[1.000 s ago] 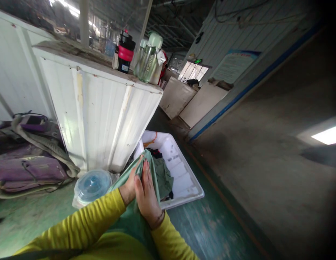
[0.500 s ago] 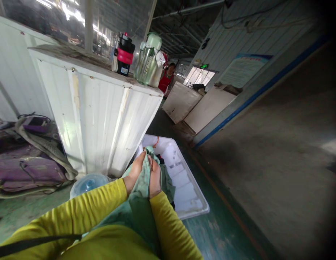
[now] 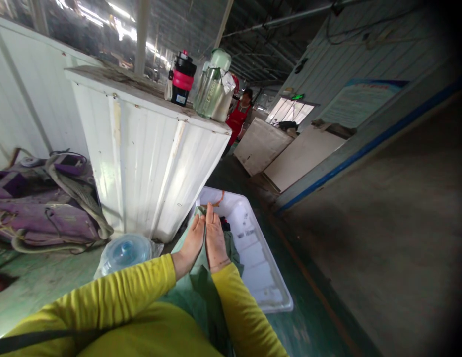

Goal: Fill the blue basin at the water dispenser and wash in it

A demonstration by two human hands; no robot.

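Note:
Green cloth (image 3: 195, 285) hangs from my hands down over my front, above the near side of a white plastic bin (image 3: 249, 243). My left hand (image 3: 191, 243) grips the cloth's upper edge, its fingers bent against it. Right beside it, my right hand (image 3: 216, 240) lies against the cloth with its fingers stretched out, back of the hand up. The two hands almost touch at the fingertips. More dark green cloth (image 3: 233, 250) lies in the bin, partly behind my right hand.
A white panelled partition (image 3: 141, 163) stands ahead to the left, bearing a black and pink bottle (image 3: 180, 79) and a green bottle (image 3: 210, 87). A large water jug (image 3: 126, 253) and purple machine (image 3: 48, 213) are left. A person in a red apron (image 3: 236, 119) stands beyond.
The view has shifted slightly. My right hand's fingers have gone from curled round the cloth to stretched out along it. The person in the apron shows more fully.

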